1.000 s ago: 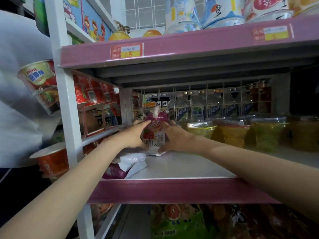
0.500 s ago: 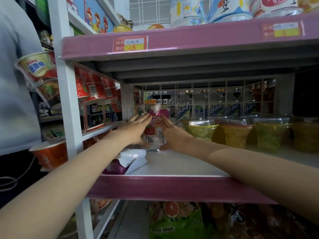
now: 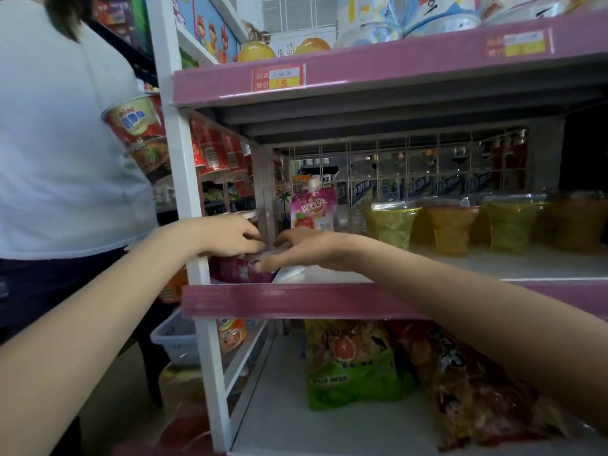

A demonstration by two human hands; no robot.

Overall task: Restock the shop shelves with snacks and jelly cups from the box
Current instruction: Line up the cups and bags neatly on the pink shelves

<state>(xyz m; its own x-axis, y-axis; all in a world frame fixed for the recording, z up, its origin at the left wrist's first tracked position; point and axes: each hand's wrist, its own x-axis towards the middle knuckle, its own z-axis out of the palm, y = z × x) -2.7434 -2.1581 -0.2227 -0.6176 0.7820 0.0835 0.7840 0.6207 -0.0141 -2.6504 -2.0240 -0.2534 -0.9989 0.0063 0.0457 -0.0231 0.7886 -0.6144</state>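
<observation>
in the head view, both arms reach to the front left corner of the middle shelf [image 3: 296,299], a pink-edged shelf with a white top. the left hand [image 3: 230,236] has its fingers curled down onto a flat pink pouch [image 3: 241,269] that lies at that corner, just behind the front edge. the right hand [image 3: 306,248] comes in from the right with its fingers bent over the same pouch, its thumb low at the near side; both hands appear to grip it, though the fingertips are partly hidden. a white piece of packaging [image 3: 289,274] shows just under the right hand on the shelf top.

behind the hands, nearer the back left of the shelf, a second pink pouch with a spout [image 3: 312,210] stands upright, apart from both hands. to its right a row of jelly cups [image 3: 450,225] in yellow and green stands along the shelf towards its right end.

on the shelf below, a green snack bag [image 3: 348,363] and a red snack bag [image 3: 473,390] lie side by side. on the top shelf [image 3: 394,69] sit tubs above a red and yellow price tag [image 3: 279,77]. to the left of the white post, another person in a white shirt [image 3: 62,133] stands near stacked noodle bowls [image 3: 138,121], and a blue basket [image 3: 176,337] sits lower down.
</observation>
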